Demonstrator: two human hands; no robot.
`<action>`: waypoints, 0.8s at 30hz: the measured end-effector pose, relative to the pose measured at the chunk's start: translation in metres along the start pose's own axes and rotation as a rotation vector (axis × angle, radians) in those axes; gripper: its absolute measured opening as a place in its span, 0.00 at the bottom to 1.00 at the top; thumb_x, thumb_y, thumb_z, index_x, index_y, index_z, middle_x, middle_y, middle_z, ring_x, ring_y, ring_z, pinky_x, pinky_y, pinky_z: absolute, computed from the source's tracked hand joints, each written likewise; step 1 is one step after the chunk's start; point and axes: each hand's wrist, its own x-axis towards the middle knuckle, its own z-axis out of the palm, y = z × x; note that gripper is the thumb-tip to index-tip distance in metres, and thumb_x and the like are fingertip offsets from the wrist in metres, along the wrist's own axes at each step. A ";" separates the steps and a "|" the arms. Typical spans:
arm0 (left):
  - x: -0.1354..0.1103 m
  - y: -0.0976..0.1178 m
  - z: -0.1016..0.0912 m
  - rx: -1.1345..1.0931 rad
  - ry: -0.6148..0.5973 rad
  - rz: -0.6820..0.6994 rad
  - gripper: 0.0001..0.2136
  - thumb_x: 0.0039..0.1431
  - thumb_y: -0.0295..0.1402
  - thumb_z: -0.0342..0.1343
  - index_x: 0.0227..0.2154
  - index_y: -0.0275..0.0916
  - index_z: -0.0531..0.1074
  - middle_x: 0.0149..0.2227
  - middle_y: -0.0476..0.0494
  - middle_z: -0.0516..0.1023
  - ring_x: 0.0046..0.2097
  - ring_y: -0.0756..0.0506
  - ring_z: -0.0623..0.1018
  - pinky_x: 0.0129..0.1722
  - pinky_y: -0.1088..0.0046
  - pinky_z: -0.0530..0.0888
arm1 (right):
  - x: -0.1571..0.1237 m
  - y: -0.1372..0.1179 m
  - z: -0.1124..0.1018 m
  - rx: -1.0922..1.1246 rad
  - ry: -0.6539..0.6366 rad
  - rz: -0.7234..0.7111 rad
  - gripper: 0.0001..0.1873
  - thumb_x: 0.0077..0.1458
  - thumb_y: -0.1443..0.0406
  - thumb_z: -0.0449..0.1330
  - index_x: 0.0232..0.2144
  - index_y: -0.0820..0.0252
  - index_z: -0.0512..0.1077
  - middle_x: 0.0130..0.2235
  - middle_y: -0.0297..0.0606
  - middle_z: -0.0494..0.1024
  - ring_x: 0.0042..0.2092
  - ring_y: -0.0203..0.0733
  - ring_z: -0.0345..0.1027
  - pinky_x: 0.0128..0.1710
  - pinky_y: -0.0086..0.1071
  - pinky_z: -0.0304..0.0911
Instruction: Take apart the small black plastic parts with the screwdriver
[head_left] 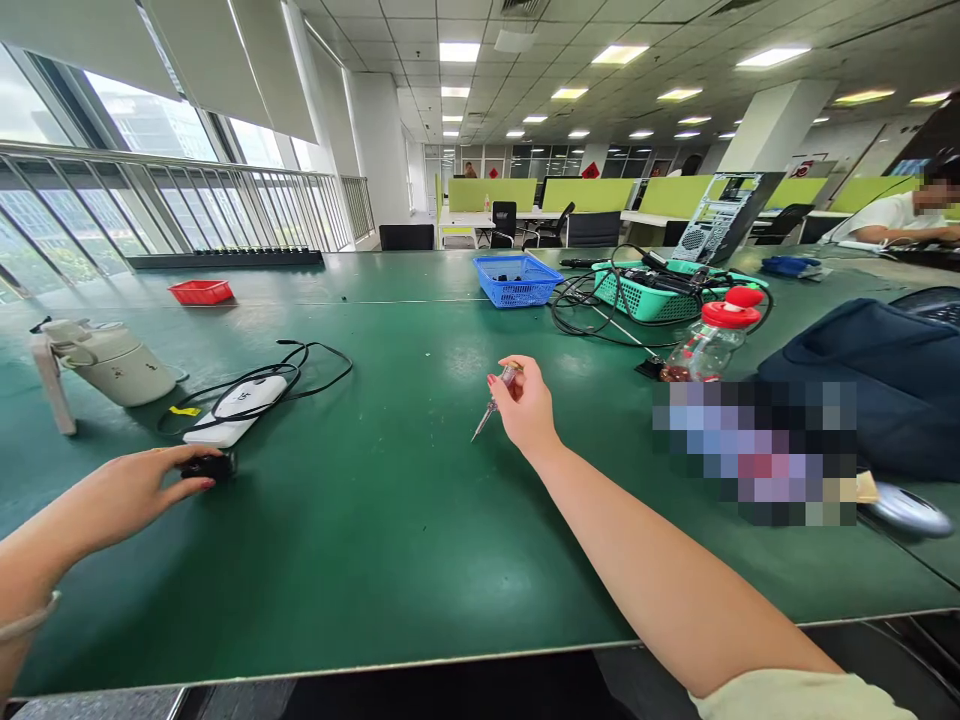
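Observation:
My right hand [525, 405] is raised over the middle of the green table [390, 520] and pinches a small screwdriver [491, 405] with a clear handle, its tip pointing down and left. My left hand [142, 490] lies at the left on the table, its fingers closed on a small black object [210, 466]. Just beyond that object lies a white device [236, 408] with a black cable [300, 370] looped around it.
A beige kettle-like appliance [112, 362] stands far left. A red tray [201, 291], a blue basket [517, 279] and a green basket [645, 295] with cables sit farther back. A red-capped bottle [712, 340] and a dark bag [870, 380] lie right. Another person [907, 215] sits far right.

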 end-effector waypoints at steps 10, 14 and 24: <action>0.037 0.203 0.051 -0.141 -0.107 0.492 0.19 0.58 0.43 0.55 0.49 0.42 0.76 0.51 0.42 0.81 0.51 0.39 0.79 0.54 0.62 0.73 | -0.013 -0.020 0.001 -0.248 -0.144 -0.250 0.12 0.55 0.60 0.58 0.27 0.53 0.58 0.22 0.25 0.58 0.23 0.33 0.52 0.28 0.29 0.55; 0.050 0.241 0.075 -0.144 -0.112 0.506 0.16 0.58 0.39 0.57 0.47 0.40 0.77 0.48 0.39 0.81 0.50 0.37 0.79 0.52 0.60 0.74 | -0.008 -0.019 -0.002 -0.278 -0.129 -0.213 0.12 0.57 0.57 0.57 0.27 0.53 0.59 0.23 0.26 0.62 0.23 0.34 0.55 0.28 0.29 0.56; 0.055 0.235 0.104 -0.334 -0.084 0.417 0.25 0.56 0.40 0.63 0.57 0.44 0.73 0.52 0.41 0.80 0.53 0.38 0.78 0.56 0.60 0.74 | -0.001 -0.016 -0.007 -0.349 -0.091 -0.034 0.22 0.62 0.48 0.51 0.24 0.54 0.63 0.19 0.29 0.65 0.22 0.37 0.59 0.27 0.31 0.55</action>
